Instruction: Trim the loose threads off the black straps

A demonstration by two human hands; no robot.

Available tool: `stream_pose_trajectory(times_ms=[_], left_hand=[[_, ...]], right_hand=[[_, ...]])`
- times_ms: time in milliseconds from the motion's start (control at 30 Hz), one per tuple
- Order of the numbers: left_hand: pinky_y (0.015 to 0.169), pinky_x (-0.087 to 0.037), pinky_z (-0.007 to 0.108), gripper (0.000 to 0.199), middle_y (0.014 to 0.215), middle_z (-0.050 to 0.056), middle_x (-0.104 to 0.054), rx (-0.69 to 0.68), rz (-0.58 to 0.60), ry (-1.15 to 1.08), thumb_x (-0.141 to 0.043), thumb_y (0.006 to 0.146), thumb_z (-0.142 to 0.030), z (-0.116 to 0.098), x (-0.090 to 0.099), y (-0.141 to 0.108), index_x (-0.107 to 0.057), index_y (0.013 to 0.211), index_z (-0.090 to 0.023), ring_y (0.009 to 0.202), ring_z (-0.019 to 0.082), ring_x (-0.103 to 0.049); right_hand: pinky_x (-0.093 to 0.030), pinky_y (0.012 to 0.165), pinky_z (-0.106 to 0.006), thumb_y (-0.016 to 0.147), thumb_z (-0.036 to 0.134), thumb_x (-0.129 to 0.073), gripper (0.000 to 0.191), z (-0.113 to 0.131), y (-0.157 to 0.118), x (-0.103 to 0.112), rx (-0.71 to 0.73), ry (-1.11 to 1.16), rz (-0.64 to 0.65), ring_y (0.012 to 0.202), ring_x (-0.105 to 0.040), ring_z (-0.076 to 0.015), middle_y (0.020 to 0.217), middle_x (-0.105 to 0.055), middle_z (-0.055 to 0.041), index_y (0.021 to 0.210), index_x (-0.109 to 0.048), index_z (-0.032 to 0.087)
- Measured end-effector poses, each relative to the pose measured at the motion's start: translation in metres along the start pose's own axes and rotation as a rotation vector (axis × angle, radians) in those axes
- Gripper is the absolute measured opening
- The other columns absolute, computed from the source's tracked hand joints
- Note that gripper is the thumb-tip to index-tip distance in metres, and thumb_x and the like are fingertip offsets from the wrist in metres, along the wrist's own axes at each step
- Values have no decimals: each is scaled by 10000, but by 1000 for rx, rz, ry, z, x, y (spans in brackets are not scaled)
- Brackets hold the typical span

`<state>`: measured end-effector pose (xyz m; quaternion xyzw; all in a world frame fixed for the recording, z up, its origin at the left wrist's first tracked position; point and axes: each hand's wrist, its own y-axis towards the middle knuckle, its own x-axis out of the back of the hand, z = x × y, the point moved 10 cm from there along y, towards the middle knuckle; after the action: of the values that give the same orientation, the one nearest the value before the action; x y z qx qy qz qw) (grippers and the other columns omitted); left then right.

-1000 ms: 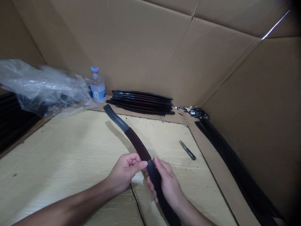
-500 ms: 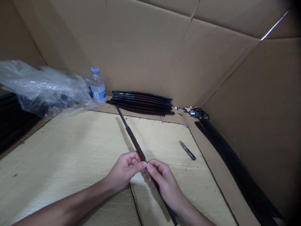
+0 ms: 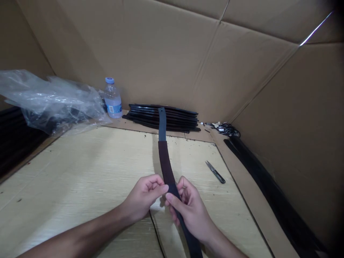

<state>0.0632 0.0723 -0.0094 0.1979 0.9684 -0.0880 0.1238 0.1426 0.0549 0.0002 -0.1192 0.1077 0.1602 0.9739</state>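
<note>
A long dark strap (image 3: 167, 165) runs up the middle of the view, its flat face toward me. Its far end is grey-blue with a small hole, a brown section follows, and the near part is black. My left hand (image 3: 146, 195) pinches the strap's left edge where brown meets black, thumb on top. Just below, my right hand (image 3: 189, 206) grips the black part, thumb across the face and fingers curled behind. A thin black cord (image 3: 155, 229) hangs below my left hand. Whether it joins the strap is hidden.
Thread snips (image 3: 215, 172) lie on the pale board (image 3: 107, 172) at right. At the back are stacked black strips (image 3: 145, 116), a water bottle (image 3: 114, 100) and a clear plastic bag (image 3: 61, 104). Black strips (image 3: 263, 186) lie along the right, near tangled cord (image 3: 228, 129). Cardboard walls surround the board.
The strap has turned from edge-on to flat face toward me, and its far end has swung right. Both hands stay nearly in place, the right one's fingers shifting around the strap.
</note>
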Motion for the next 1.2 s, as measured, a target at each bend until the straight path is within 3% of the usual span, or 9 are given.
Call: stream_pose_trajectory(times_ms=[200, 400, 500, 667, 900, 1033, 1100, 1200], left_hand=[[409, -219, 188, 268, 528, -21, -545, -5, -37, 0, -593, 814, -354, 0, 4, 1, -508, 683, -136, 390, 33, -303], [510, -329, 201, 261, 606, -7, -555, -22, -42, 30, -633, 777, -370, 1, 4, 2, -533, 724, -134, 518, 80, -458], [536, -333, 207, 265, 603, -24, -505, -43, -53, 49, -668, 742, -372, 1, 7, 2, -570, 780, -129, 555, 94, -455], [521, -299, 203, 331, 628, -24, -463, -70, -63, 132, -629, 772, -391, -1, 12, 0, -622, 957, -118, 562, 91, -390], [509, -293, 192, 254, 616, -30, -470, -6, -37, 131, -605, 801, -372, 2, 7, -2, -600, 805, -118, 552, 78, -410], [579, -399, 236, 223, 653, 15, -589, -6, 51, 36, -570, 830, -350, 2, -6, -3, -568, 785, -132, 601, 128, -553], [594, -426, 269, 223, 640, 33, -618, 8, 102, -7, -541, 847, -350, 3, -11, -3, -552, 776, -139, 600, 155, -587], [599, -428, 274, 238, 622, 35, -614, -4, 67, 24, -553, 839, -344, 1, -7, -2, -546, 720, -138, 592, 153, -585]], right_hand=[[-335, 378, -176, 849, 485, -491, 335, -3, -1, 5, -58, 107, -53, 425, -474, -73, 688, -630, -11, 722, -377, 197], [-345, 458, -188, 826, 449, -556, 319, 3, -1, 5, 3, 52, -54, 470, -444, -60, 641, -583, 10, 705, -449, 174], [-359, 482, -189, 784, 419, -625, 275, 12, -1, 4, 50, -20, -62, 489, -449, -64, 579, -523, 43, 747, -512, 171], [-485, 706, -261, 715, 336, -710, 256, 19, -2, 6, 83, -63, -81, 782, -615, -148, 842, -663, -27, 910, -620, 195], [-484, 817, -321, 743, 306, -684, 238, 21, 1, 3, 117, -154, -17, 880, -623, -196, 923, -684, -62, 933, -649, 167], [-513, 589, -256, 741, 336, -685, 233, 15, 0, 6, 90, -125, -37, 662, -605, -145, 762, -651, -25, 867, -593, 163], [-461, 443, -210, 743, 352, -683, 253, 10, 0, 5, 48, -82, -34, 501, -542, -103, 629, -591, 22, 819, -522, 172], [-376, 361, -164, 770, 385, -650, 289, 7, -2, 4, 28, -48, -44, 408, -478, -62, 617, -584, 34, 777, -442, 185]])
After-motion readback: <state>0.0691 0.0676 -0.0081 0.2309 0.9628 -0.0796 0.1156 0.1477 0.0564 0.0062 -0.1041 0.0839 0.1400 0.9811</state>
